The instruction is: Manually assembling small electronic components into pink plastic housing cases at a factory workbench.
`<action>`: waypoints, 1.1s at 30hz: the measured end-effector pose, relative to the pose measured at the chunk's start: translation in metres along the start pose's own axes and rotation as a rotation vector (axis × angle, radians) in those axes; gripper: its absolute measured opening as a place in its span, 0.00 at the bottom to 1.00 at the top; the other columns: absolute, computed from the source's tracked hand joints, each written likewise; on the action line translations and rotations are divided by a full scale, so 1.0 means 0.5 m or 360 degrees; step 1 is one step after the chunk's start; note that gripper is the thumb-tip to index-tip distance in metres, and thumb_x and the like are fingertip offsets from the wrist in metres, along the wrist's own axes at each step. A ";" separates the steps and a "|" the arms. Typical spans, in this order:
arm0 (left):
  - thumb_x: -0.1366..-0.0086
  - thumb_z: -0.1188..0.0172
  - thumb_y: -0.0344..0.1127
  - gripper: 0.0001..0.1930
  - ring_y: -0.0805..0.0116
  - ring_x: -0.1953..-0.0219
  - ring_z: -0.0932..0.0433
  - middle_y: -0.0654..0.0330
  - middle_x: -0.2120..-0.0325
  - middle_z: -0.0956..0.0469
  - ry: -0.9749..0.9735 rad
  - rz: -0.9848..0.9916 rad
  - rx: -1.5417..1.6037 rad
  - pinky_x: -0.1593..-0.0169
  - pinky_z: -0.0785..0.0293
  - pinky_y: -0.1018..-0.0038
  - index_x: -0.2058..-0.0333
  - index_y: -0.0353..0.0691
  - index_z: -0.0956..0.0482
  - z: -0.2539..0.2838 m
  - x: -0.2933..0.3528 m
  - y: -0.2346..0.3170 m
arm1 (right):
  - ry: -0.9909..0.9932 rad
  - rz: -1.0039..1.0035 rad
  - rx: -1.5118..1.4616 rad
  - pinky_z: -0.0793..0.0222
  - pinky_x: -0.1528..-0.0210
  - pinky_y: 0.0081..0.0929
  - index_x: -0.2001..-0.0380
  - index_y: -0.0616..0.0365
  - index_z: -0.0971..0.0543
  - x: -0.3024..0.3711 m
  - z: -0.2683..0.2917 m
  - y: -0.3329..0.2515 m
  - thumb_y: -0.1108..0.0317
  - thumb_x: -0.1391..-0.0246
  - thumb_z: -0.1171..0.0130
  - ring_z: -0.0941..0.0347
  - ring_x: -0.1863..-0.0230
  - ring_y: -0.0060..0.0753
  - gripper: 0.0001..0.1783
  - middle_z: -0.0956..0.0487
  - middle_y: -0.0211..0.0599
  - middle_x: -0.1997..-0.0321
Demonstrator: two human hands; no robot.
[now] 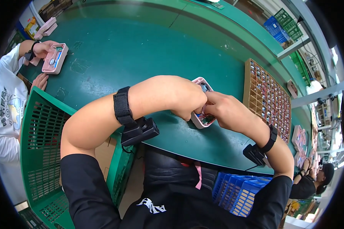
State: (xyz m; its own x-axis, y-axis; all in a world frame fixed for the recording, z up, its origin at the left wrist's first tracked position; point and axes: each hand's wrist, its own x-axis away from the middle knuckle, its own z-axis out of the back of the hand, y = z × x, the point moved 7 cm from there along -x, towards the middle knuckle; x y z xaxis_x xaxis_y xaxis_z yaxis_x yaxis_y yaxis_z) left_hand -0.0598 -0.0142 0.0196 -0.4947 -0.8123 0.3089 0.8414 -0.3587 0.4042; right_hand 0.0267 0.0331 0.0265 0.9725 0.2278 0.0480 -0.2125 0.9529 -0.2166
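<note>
While both hands pinch it at the surface's (149, 57) near edge, the pink case (202, 114) looks light, rigid and fragile inside; left hand (187, 101) and right hand (225, 108) fingers press its rim, clear of wiring.

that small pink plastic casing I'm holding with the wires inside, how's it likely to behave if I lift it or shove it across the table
The small pink plastic casing looks like a thin open shell, so probably light and stiff. Its loose coloured wires sit exposed between the left hand and right hand, so likely delicate. On the smooth green table it may slide rather than roll.
</note>
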 end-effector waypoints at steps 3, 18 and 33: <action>0.44 0.31 0.34 0.15 0.47 0.64 0.16 0.50 0.69 0.15 0.0012 -0.0009 -0.0007 0.56 0.19 0.55 0.57 0.43 0.12 0.000 -0.002 -0.002 | 0.0018 -0.0064 0.0063 0.20 0.58 0.39 0.68 0.63 0.18 -0.006 -0.005 -0.008 0.78 0.60 0.35 0.23 0.56 0.45 0.11 0.24 0.41 0.60; 0.42 0.35 0.37 0.11 0.48 0.65 0.16 0.51 0.69 0.14 0.0189 -0.0160 0.0090 0.58 0.20 0.58 0.61 0.43 0.11 0.042 0.029 -0.026 | 0.0178 -0.0247 -0.0098 0.25 0.53 0.39 0.60 0.59 0.19 0.012 0.013 -0.024 0.79 0.55 0.37 0.25 0.52 0.48 0.15 0.24 0.45 0.54; 0.38 0.35 0.54 0.25 0.49 0.65 0.13 0.41 0.62 0.14 0.0419 0.1822 0.0282 0.59 0.17 0.60 0.57 0.34 0.13 0.080 0.329 -0.518 | 0.1030 -0.0667 0.0723 0.36 0.42 0.51 0.64 0.57 0.18 -0.060 0.109 0.121 0.74 0.53 0.32 0.31 0.41 0.53 0.10 0.25 0.45 0.47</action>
State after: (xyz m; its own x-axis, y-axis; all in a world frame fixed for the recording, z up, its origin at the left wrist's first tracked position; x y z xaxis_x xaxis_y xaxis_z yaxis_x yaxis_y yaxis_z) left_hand -0.3678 -0.0366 -0.0001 0.6031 -0.6958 0.3900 0.7128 0.6896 0.1280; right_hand -0.0207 0.0947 0.0649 0.8130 -0.1835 -0.5526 0.2887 0.9512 0.1089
